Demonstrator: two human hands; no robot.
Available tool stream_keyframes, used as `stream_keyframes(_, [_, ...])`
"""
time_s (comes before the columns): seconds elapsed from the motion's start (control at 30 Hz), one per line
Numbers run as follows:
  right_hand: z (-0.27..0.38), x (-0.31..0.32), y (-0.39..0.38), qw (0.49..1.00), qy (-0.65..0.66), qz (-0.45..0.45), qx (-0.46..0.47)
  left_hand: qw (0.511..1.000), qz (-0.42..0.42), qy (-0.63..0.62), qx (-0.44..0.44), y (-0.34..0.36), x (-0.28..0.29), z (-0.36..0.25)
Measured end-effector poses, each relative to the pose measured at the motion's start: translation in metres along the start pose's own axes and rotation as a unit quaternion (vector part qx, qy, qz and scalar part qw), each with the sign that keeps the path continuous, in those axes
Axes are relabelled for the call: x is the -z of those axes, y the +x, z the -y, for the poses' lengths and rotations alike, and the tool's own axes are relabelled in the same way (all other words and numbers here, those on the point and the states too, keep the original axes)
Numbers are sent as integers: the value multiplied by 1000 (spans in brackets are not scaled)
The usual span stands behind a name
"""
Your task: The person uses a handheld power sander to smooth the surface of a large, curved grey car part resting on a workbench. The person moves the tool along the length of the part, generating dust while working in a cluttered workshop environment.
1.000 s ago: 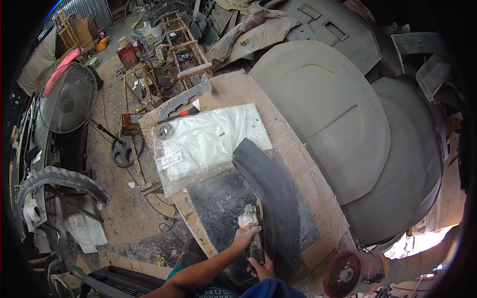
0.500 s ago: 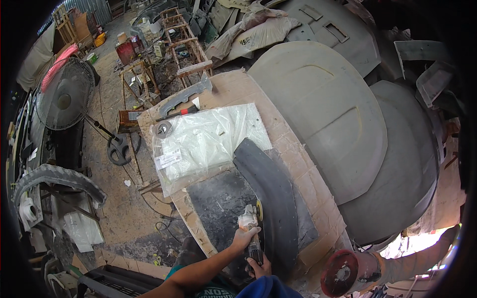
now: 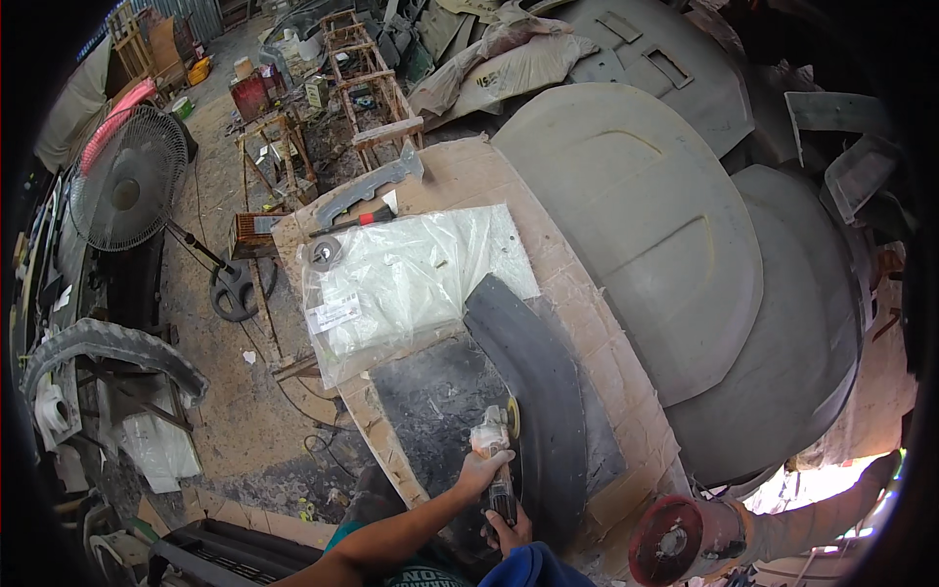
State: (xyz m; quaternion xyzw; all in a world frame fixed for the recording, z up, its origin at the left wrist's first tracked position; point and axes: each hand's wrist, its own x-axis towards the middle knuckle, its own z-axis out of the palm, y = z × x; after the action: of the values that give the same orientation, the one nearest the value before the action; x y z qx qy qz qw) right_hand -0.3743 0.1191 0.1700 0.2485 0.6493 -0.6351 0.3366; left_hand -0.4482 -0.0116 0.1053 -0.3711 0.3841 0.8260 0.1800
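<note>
An angle grinder (image 3: pixel 491 430) is held in both my hands, its yellowish disc against the inner edge of a long, curved dark panel (image 3: pixel 536 367). My left hand (image 3: pixel 482 472) wraps round the grinder's body just behind its head. Farther back, my right hand (image 3: pixel 511 531) grips the dark rear end. The curved panel lies on a black, dusty sheet (image 3: pixel 430 386) on the cardboard-covered table (image 3: pixel 626 377). Its upper end touches a plastic-wrapped white pack (image 3: pixel 421 274). Where the disc meets the panel is too small to make out clearly.
A tape roll (image 3: pixel 324 252), a brush (image 3: pixel 367 218) and a grey bracket-like piece (image 3: pixel 372 186) lie at the table's far end. Large grey panels (image 3: pixel 636 225) lean along the right. A red-rimmed round blower (image 3: pixel 673 540) stands near right, a pedestal fan (image 3: pixel 127 191) at left.
The view has shifted very slightly. Both hands keep their hold on the grinder, and its disc stays at nearly the same spot on the curved panel.
</note>
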Motion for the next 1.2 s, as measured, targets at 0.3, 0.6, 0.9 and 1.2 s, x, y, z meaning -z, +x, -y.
stream_keyframes(0.3, [9, -9, 7, 1000, -4, 9, -1, 1000, 17, -15, 2, 9, 7, -6])
stream_keyframes(0.6, [-1, -10, 3, 1000, -7, -2, 4, 1000, 23, -2, 2, 7, 9, -2])
stream_keyframes(0.9, [9, -16, 7, 1000, -15, 1, 10, 999, 21, -24, 5, 10, 12, -12])
stream_keyframes(1.2, [-8, -26, -18, 999, -21, -42, 5, 998, 40, 6, 54, -7, 17, -1])
